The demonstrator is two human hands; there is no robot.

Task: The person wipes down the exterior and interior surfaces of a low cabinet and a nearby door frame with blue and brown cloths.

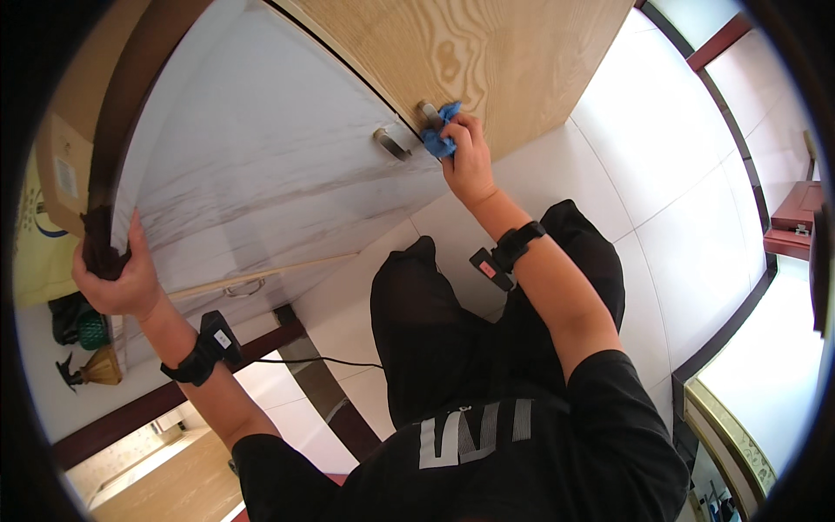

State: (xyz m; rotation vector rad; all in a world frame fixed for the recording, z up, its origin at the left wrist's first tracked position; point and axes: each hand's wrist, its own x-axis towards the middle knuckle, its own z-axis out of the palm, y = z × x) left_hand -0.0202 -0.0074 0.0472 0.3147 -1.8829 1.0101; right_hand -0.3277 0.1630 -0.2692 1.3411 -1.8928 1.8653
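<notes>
Where the left is crowded: box (68, 170), spray bottle (103, 367)
Left hand (126, 285): clamped on something dark (106, 257) at the cabinet (252, 130)
Cabinet handle (391, 143): near the cloth
Blue cloth (439, 143): pinched in right hand (471, 161), partly hiding a door handle (428, 113)

So the right hand (471, 165) has a crumpled bright-blue cloth (439, 144) pinched in its fingers, pushed right up against a curved metal handle (427, 113) on a pale wood-grain panel (513, 52). A matching metal handle (391, 144) sits just beside it on a white-and-grey marbled panel (261, 130). Way over at that panel's far left, the left hand (130, 283) is wrapped round a bunched dark brown thing (104, 252), can't really tell what. Below that hand there's an amber bottle with a black trigger top (103, 367). Both wrists wear black straps, and big white tiles (687, 235) cover the floor.
</notes>
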